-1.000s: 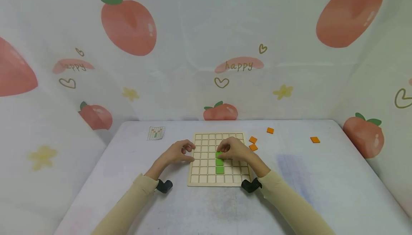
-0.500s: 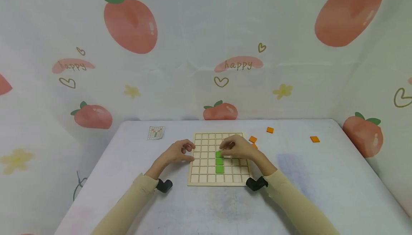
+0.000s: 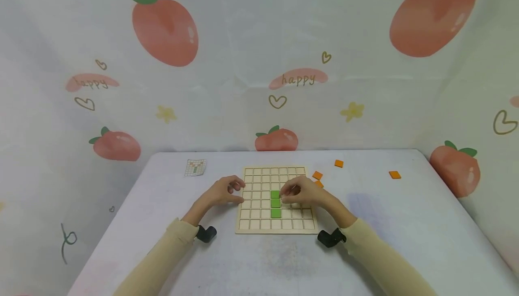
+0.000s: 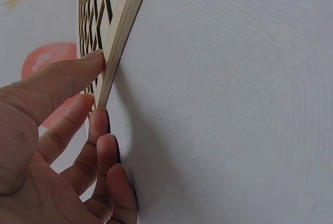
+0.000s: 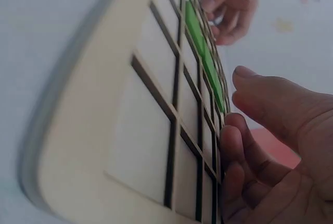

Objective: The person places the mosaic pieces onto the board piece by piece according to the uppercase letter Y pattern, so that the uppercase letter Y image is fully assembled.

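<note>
A pale wooden grid board lies flat in the middle of the table. Three green square tiles fill a column of its cells. At the board's left edge, my left hand touches the rim; the left wrist view shows the thumb on the rim and fingers against the side. My right hand hovers over the board just right of the tiles. In the right wrist view its thumb stands apart from the loosely bent fingers, with nothing between them. It covers some cells.
Two orange square tiles lie beside the board's right edge, the nearer partly behind my right hand. Another orange tile is farther back, and one more orange tile lies to the right. A small pattern card is at the back left.
My right hand has moved off the top green tile to the right, uncovering it fully, and its thumb and fingers have come apart from it. The left hand has stayed at the board's edge.
</note>
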The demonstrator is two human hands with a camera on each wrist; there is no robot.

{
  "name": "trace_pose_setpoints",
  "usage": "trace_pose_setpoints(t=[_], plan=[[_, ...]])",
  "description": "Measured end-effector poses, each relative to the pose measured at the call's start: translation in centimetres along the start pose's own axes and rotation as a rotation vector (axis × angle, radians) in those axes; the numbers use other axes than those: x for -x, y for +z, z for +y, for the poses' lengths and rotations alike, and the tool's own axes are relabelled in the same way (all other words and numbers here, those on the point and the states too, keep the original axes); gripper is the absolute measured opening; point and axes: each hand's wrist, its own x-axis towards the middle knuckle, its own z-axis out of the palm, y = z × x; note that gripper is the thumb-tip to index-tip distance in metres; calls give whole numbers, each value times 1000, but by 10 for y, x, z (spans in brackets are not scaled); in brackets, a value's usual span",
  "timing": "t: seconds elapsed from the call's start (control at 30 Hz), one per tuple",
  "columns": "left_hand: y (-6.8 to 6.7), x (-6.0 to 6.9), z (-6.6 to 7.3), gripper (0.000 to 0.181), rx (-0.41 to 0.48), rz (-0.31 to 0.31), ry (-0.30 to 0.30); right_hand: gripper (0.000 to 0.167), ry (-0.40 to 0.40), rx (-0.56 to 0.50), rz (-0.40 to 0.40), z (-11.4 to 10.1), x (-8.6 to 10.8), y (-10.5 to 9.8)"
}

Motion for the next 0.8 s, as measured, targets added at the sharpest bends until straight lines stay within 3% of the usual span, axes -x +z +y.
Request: trace_pose_setpoints(t=[0.3, 0.8], plan=[[1, 0, -1, 40, -3, 3, 1, 16, 1, 85, -25, -6, 1, 8], [2, 0, 0, 41, -3, 9, -13, 15, 8, 99, -33, -8, 3, 9]])
